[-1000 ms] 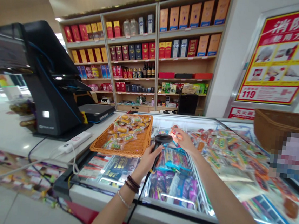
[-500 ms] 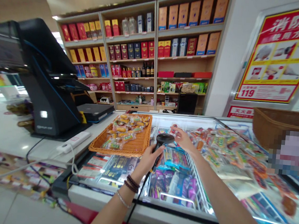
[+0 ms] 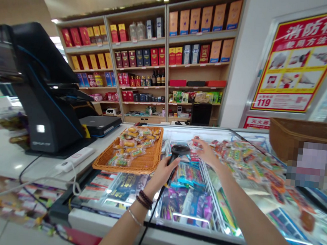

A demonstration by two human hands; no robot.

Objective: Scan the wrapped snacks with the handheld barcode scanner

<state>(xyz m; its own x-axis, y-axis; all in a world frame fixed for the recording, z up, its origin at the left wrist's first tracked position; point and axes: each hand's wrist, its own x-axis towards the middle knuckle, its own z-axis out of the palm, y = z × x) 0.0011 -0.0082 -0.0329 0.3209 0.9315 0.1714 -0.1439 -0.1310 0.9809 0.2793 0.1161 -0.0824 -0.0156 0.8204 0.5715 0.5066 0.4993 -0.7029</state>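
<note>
My left hand (image 3: 163, 172) is wrapped round the handle of a black barcode scanner (image 3: 180, 150), its cable running down along my forearm. The scanner's head stands over the glass-topped freezer. Just right of it, my right hand (image 3: 206, 153) pinches a small wrapped snack (image 3: 196, 140) with reddish parts; its exact kind is too small to make out. Left of the scanner sits an orange wicker basket (image 3: 144, 165) with several wrapped yellow snacks (image 3: 134, 144) in it. Under my hands, colourful ice cream packets (image 3: 189, 175) lie inside the freezer.
A pile of wrapped snacks (image 3: 243, 157) covers the freezer's right side, beside a brown basket (image 3: 283, 140). On the left counter stand a black checkout terminal (image 3: 44, 99) and a white power strip (image 3: 76, 159) with cables. Shelves of boxes (image 3: 140, 58) line the back wall.
My right hand has moved slightly right, away from the scanner, with the small snack still pinched. The left hand keeps its hold on the scanner. The view has shifted a little right.
</note>
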